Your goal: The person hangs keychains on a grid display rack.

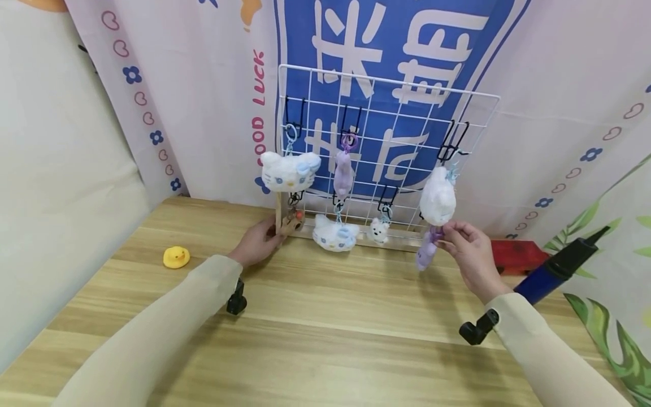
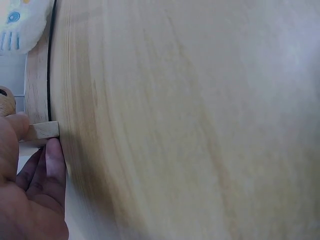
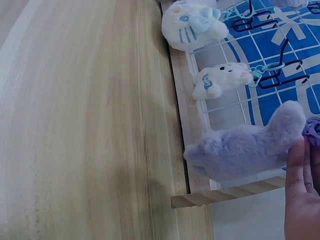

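Note:
A white wire grid rack (image 1: pixel 391 81) stands on a wooden base (image 3: pixel 186 107), with black hooks carrying plush keychains. My left hand (image 1: pixel 258 242) grips the base's left wooden end piece (image 2: pixel 44 130) between thumb and fingers, beside a small brown plush (image 1: pixel 291 223). At the lower right, my right hand (image 1: pixel 473 257) pinches the purple ring end of a fluffy purple plush keychain (image 3: pixel 245 150), whose body hangs down. Whether its ring is on a hook is hidden. Just above hangs a white plush (image 1: pixel 438 195). Two white cat-head plushes (image 1: pixel 290 170), another purple plush (image 1: pixel 343 174) and a small white bear (image 1: pixel 378 230) hang elsewhere.
A yellow toy duck (image 1: pixel 176 257) sits on the wooden table (image 1: pixel 315 339) at left. A blue and black pump-like tool (image 1: pixel 551 274) and a red object (image 1: pixel 519 255) lie by the right forearm. Behind the rack hangs a printed cloth (image 1: pixel 218 102).

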